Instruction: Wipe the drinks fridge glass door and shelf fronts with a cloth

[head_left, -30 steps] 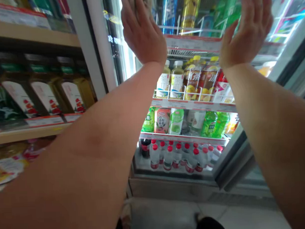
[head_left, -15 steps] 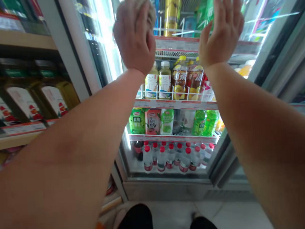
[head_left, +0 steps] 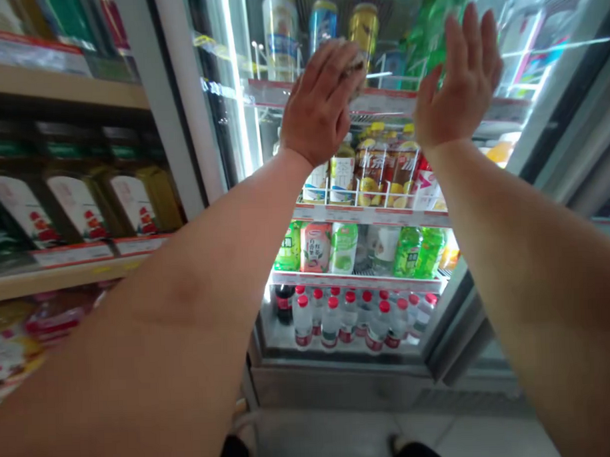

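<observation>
My left hand [head_left: 321, 108] is raised in front of an open drinks fridge. Its fingers are curled over a small greyish-brown wad [head_left: 353, 68], perhaps a cloth, held against the red-edged upper shelf rail [head_left: 395, 104]. My right hand [head_left: 457, 76] is up beside it, to the right, open with the fingers straight and pointing upward. It holds nothing and hovers before green bottles [head_left: 431, 31] on the top shelf. Cans [head_left: 362, 26] stand just behind my left hand's fingertips.
Below the hands, the fridge shelves hold tea bottles [head_left: 378, 176], green drinks [head_left: 416, 251] and red-capped water bottles [head_left: 338, 320]. The glass fridge door [head_left: 221, 111] stands open at left. A wooden shelf [head_left: 61, 273] with large oil bottles [head_left: 134, 201] is further left.
My left hand has come down and to the right, with the wad now against the upper shelf rail. My right hand stays raised and open, a little lower in view.
</observation>
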Motion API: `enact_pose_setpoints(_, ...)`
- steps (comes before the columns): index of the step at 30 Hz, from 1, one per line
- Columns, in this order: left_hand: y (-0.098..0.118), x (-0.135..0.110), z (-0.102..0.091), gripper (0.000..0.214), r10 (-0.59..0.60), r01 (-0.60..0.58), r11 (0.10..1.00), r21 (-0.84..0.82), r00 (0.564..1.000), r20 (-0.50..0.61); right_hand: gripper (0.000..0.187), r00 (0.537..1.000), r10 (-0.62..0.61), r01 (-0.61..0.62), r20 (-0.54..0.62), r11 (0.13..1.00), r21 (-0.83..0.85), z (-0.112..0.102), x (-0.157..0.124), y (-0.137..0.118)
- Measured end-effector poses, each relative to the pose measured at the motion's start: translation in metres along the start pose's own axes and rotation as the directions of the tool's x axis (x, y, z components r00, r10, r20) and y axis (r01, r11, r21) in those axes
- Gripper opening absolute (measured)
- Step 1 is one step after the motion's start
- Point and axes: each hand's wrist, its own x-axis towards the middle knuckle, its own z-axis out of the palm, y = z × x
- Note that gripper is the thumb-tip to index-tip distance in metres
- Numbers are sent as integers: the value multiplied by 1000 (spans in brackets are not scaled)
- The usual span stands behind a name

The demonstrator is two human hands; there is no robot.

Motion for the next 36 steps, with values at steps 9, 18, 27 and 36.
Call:
enact_pose_setpoints(9,-24,21,25,49,-557,669,742,-46,576,-598,60,1000,-22,23,21,997,-67,7,6,6)
enact_pose_setpoints(18,-4,-4,4,59,162,-162,987,-1,986,27,55,1000,-9,9,0,1000,-15,3,0,2)
enact_pose_setpoints(27,-39,15,38,49,-297,460,826,325,846,-443,58,1000,14,-14,8,998,-60,2,1,0)
enact_pose_setpoints(36,-4,1,3,55,120,-118,993,-27,990,72,60,999,43,-44,-14,998,-50,3,1,-1)
